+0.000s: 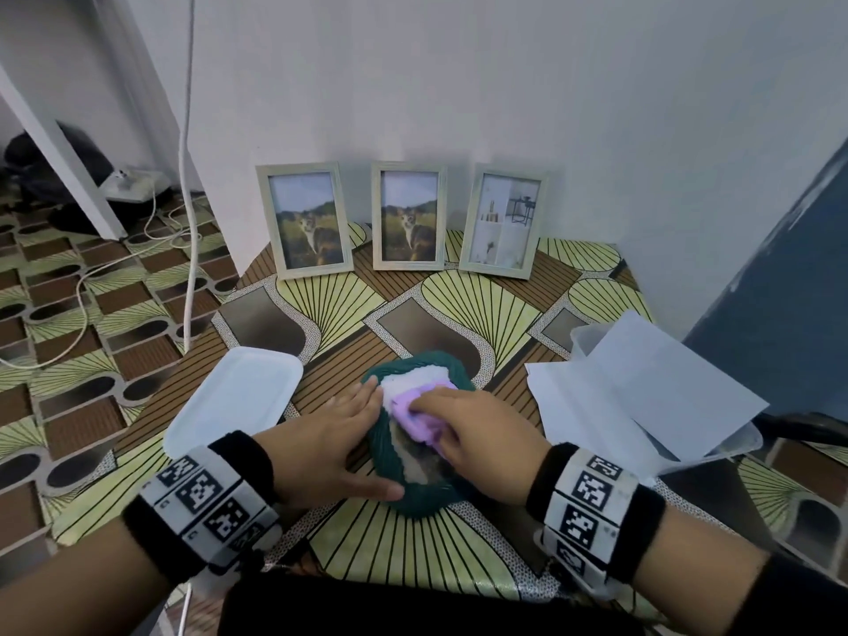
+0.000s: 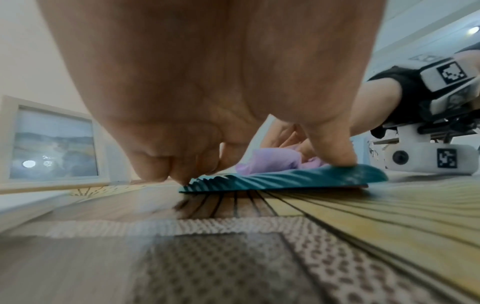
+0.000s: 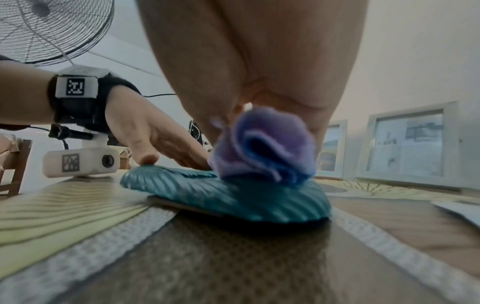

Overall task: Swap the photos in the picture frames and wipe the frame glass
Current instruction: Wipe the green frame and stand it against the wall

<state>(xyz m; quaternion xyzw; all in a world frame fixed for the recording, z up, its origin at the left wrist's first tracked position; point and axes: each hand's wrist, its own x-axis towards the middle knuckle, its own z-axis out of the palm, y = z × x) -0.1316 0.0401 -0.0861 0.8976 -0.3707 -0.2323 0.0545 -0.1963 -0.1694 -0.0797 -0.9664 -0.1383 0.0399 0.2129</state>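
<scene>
A teal ribbed oval picture frame (image 1: 415, 500) (image 2: 285, 181) (image 3: 233, 197) lies flat on the patterned table (image 1: 436, 314), glass up. My left hand (image 1: 353, 433) (image 3: 155, 139) presses on its left edge, the fingers straight and the thumb on the near rim. My right hand (image 1: 477, 429) (image 3: 259, 61) grips a bunched purple cloth (image 1: 420, 420) (image 2: 272, 162) (image 3: 265, 148) and holds it down on the glass. Three pale rectangular frames lean on the wall: the left (image 1: 305, 220) and middle (image 1: 408, 216) show a cat photo, the right (image 1: 502, 221) an interior photo.
A white plastic lid (image 1: 234, 401) lies left of the hands. White paper sheets (image 1: 642, 387) rest on a clear box at the right. White cables (image 1: 188, 176) hang and trail over the floor on the left. A fan (image 3: 52, 26) stands behind the left arm.
</scene>
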